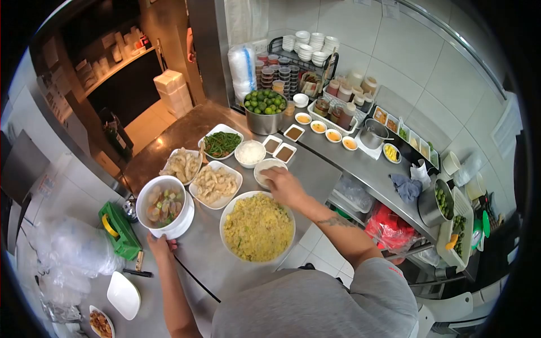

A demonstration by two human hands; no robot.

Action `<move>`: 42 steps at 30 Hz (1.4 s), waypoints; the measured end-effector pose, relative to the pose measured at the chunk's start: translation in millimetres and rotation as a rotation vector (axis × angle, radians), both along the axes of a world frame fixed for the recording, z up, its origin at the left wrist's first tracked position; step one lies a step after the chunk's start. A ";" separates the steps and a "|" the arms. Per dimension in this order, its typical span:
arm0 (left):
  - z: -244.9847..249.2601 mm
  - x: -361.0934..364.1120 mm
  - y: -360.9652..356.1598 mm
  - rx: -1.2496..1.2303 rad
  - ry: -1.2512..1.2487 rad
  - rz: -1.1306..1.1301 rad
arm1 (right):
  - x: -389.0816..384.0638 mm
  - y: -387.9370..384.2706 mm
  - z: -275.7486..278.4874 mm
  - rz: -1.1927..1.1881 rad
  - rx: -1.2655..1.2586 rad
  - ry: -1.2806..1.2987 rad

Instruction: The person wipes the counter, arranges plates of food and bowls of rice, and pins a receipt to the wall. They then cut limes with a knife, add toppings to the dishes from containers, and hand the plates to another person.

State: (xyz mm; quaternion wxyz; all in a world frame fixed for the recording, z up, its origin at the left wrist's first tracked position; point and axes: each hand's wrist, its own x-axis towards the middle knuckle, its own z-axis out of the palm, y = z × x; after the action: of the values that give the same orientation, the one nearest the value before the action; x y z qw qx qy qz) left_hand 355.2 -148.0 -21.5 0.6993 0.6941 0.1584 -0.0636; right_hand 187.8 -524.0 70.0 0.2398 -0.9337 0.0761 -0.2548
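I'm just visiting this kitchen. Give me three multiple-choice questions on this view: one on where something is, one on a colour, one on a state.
1. Where is the right hand?
A. on a small white bowl next to the bowl of white rice
B. inside a drawer
C. on a tap

2. What colour are the limes in the metal pot?
A. red
B. green
C. purple

3. How is the large plate of fried rice?
A. empty
B. lidded
C. heaped full

Answers: 1 A, the fingers lie over that bowl's top. 2 B, the whole pile is green. 3 C, yellow rice fills the plate, with nothing covering it.
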 end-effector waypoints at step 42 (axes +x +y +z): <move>-3.4 -118.6 420.2 -0.115 -0.164 1.048 | -87.1 18.9 -56.9 -0.038 1.180 0.263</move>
State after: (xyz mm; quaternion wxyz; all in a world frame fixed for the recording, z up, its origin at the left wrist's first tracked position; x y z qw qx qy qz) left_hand 236.6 272.2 -24.9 0.6842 0.4852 0.4250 0.3402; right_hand 100.7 -505.1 13.1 0.7014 -0.6651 0.2501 -0.0563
